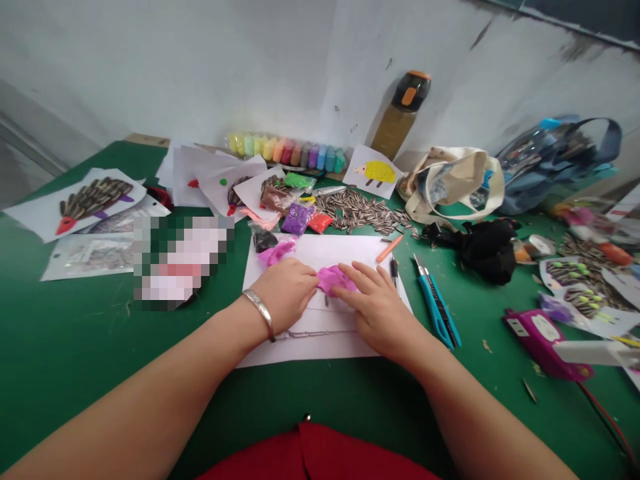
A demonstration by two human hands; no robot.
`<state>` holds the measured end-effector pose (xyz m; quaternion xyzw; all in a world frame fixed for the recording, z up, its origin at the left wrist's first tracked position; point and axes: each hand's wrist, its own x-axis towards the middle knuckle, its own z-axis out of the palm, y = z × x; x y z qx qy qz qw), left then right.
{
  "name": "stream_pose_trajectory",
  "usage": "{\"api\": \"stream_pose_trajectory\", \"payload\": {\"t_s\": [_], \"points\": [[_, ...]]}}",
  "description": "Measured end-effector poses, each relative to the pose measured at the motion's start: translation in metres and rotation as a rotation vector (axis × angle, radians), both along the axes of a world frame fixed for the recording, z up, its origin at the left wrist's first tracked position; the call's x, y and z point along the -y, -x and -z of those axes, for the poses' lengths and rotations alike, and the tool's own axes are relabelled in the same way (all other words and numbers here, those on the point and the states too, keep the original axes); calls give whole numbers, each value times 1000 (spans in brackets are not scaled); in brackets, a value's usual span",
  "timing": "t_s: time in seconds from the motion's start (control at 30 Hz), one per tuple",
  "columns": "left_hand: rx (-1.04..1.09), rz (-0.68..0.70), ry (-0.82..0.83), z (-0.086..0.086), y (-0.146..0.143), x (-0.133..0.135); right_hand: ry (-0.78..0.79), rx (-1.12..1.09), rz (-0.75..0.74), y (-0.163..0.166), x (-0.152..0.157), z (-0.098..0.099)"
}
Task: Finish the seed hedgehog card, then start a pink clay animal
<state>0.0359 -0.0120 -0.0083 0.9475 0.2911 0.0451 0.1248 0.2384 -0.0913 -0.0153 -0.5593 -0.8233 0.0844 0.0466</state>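
1. Closest in, there's a bit of red clothing [310,457] at the bottom edge, and both bare forearms reach out over the green table [75,347].
2. The left hand [286,293] has a silver bracelet [260,312] on the wrist. Its fingers are curled in tight and pinch the left end of a pink clay lump [334,279].
3. The right hand [377,310] has its fingers closed over the right end of the same lump, so both hands are gripping it. The lump sits low between them, right on the white paper sheet [310,350], about mid-sheet.
4. Just right of the sheet lie blue snips [439,312]. An orange pen [389,249] rests at the sheet's top right corner.
5. A second pink clay scrap [277,252] sits on the sheet's top left corner, just beyond the left hand.
6. Further back there's a purple clay bag [297,218], and beside it a big pile of sunflower seeds [360,212].
7. Off to the left, well apart from the hands, is a seed hedgehog picture [90,199].
8. Against the wall there's a row of coloured clay packets [285,150], a yellow sheep card [374,172], a leaning bottle [400,113] and a cloth tote bag [450,183].
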Motion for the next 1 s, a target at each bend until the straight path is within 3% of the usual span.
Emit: {"api": "stream_pose_trajectory", "payload": {"t_s": [0.2,0.4,0.73,1.0], "points": [[-5,7,-20,0,0,1,-30,23,-37,0,2,0],[-18,1,-6,-1,1,2,-105,37,89,-8,-1,-2],[-31,-12,0,-4,0,3,-74,178,93,-5,-5,3],[-21,-18,12,-3,0,4,-118,86,138,-11,-6,1]]}}
